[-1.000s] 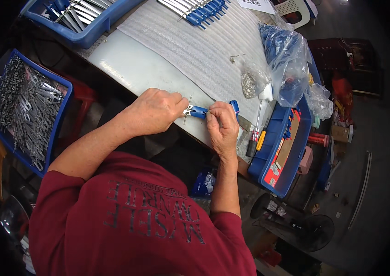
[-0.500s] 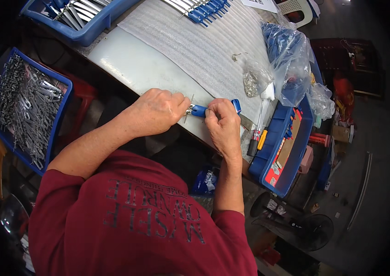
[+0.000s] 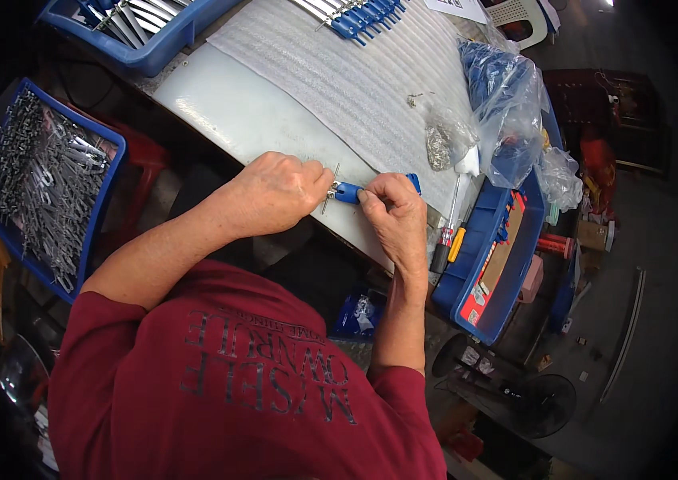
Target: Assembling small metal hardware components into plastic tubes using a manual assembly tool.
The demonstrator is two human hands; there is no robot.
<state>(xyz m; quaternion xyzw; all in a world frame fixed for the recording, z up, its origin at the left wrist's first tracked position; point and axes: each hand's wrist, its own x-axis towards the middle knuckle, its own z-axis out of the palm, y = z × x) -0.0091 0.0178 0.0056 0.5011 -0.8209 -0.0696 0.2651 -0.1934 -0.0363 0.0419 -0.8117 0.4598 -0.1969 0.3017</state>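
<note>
Over the near edge of the white worktop I hold a blue plastic piece with metal fittings (image 3: 347, 192). My left hand (image 3: 279, 190) is closed at its metal end, where a thin metal pin sticks out crosswise beside the fingers; what lies inside that fist is hidden. My right hand (image 3: 396, 210) pinches the blue body between thumb and fingers, and its blue far end shows past the knuckles. Farther up the worktop lies a row of similar silver pieces with blue ends (image 3: 355, 22).
White foam sheeting (image 3: 323, 88) covers much of the worktop. To the right are a clear bag of small metal parts (image 3: 439, 146), screwdrivers (image 3: 456, 244) and a blue bin (image 3: 455, 300). Blue trays of metal pieces stand at left (image 3: 120, 160) and upper left (image 3: 147, 62).
My right thumb and fingers have shifted slightly on the blue piece, and the hand has moved a little right. The left hand has kept nearly the same place and grip.
</note>
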